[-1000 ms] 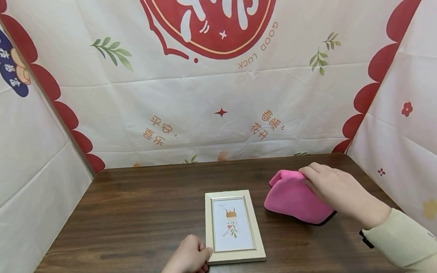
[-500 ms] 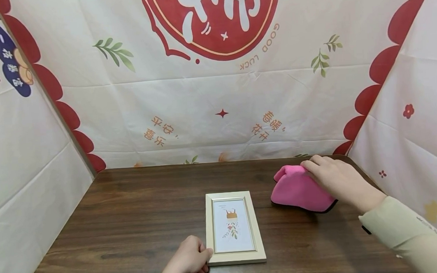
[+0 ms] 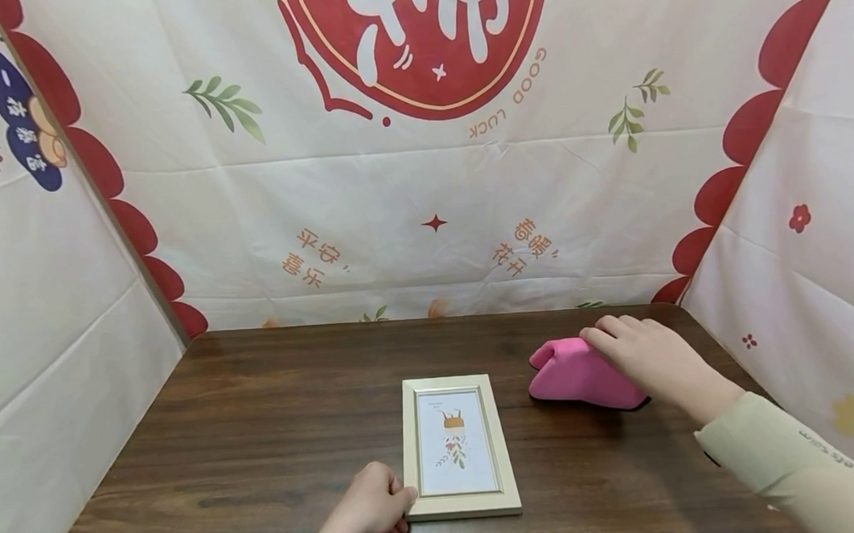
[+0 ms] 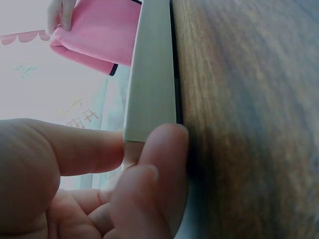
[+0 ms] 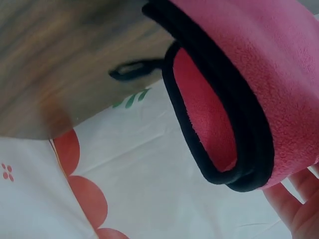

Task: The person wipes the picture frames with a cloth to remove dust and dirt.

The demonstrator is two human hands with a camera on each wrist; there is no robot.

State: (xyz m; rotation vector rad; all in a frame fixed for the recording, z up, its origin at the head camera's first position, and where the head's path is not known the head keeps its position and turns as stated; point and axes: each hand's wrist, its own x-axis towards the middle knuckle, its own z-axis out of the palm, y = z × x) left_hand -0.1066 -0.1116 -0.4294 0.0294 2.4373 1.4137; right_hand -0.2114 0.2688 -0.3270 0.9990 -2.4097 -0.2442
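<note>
A cream picture frame [image 3: 505, 455] with a small plant print lies face up on the dark wooden table. At its near left corner my left hand [image 3: 367, 507] pinches the edge, thumb on top and fingertips underneath, as the left wrist view shows. To the right of the frame my right hand [image 3: 645, 360] holds a folded pink cloth [image 3: 585, 379] by its upper fold. Black trim runs along the cloth's edge, and in the right wrist view a black hanging loop [image 5: 134, 68] sticks out. Part of the right hand's grip is hidden behind the cloth.
The brown wood-grain table [image 3: 275, 419] reaches back to a printed white curtain [image 3: 365, 189]. Similar white side curtains with red scalloped borders stand at left and right, close to the table's edges.
The right hand with the pink cloth first moved away and slightly right, then came a little lower and left. The left hand and picture frame have stayed in place.
</note>
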